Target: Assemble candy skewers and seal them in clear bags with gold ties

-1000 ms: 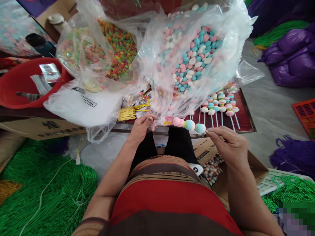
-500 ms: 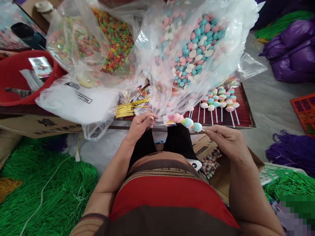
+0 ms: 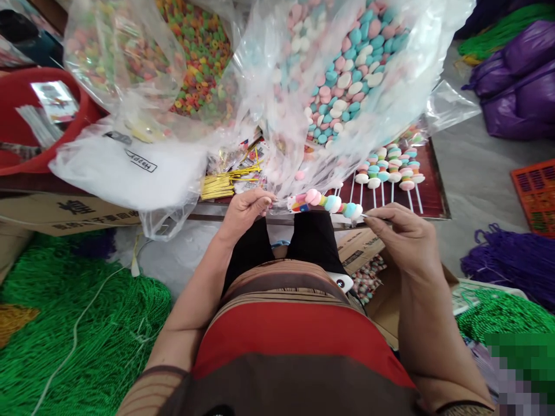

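Observation:
My left hand (image 3: 248, 215) pinches the end of a small clear plastic bag (image 3: 297, 203) with a colourful print. In my right hand (image 3: 403, 236), thumb and fingers are closed on the white stick of a candy skewer (image 3: 333, 203). Pink, blue and white puffy candies with small green and orange rings are threaded along it. It lies nearly level, its pink tip at the bag's mouth; I cannot tell how far inside it is. Several finished-looking candy skewers (image 3: 393, 170) lie in a row on the dark red table (image 3: 433, 188), beyond my right hand.
Large clear bags hold puffy candies (image 3: 342, 86) and ring candies (image 3: 199, 63). Yellow twist ties (image 3: 219, 186) lie beside a white bag (image 3: 151, 167). A red basin (image 3: 87, 110) stands left. An open carton (image 3: 385, 312) is below right; green cords (image 3: 87, 329) cover the floor left.
The skewer and the small bag sit slightly higher in view, and the skewer is more level. Both hands keep their hold. The whole view has shifted a little.

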`<state>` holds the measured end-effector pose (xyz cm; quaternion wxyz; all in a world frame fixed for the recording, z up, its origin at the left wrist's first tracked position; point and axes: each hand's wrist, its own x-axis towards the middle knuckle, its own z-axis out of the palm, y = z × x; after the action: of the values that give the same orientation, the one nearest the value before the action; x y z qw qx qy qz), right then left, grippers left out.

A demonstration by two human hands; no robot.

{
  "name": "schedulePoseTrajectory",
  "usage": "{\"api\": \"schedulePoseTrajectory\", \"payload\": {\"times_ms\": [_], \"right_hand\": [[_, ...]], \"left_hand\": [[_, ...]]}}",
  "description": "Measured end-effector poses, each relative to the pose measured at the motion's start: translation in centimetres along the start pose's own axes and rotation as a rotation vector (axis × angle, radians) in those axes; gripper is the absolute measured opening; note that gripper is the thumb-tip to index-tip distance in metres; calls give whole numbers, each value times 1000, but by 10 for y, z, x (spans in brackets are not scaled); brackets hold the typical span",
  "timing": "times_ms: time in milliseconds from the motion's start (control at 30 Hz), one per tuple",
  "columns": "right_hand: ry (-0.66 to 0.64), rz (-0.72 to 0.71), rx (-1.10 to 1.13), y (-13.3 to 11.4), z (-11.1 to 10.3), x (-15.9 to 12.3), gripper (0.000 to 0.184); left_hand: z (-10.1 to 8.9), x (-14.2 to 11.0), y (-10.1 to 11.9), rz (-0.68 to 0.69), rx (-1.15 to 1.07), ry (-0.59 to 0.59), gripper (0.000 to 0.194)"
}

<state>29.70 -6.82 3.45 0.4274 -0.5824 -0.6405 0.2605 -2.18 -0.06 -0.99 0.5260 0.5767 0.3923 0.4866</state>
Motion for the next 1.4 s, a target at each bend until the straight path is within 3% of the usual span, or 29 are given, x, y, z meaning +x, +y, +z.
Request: {"api": "schedulePoseTrajectory", "payload": {"times_ms": [167,333,433,667,1000,1200,1400], "right_hand": [[40,79,135,10,1,-3,2],[121,202,365,16,6,-5,9],[134,204,431,15,13,-6,10],[68,153,343,15,23,-10,7],[120,-17,-5,2,4,-6,6],[215,102,286,12,10,-9,9],[118,92,306,14,24,-13,5]], "left_hand": [[2,-2,-6,-46,-78,43,39],[2,-5,-8,-92,-151,51,38],[5,-4,-8,-100,-190,53,39],[11,-3,-10,-181,-253,111,43],[9,-1,-8,-145,-180,70,42],[10,-2,-11,-176,-245,127,43],[13,-3,-13,-197,-280,133,43]]}}
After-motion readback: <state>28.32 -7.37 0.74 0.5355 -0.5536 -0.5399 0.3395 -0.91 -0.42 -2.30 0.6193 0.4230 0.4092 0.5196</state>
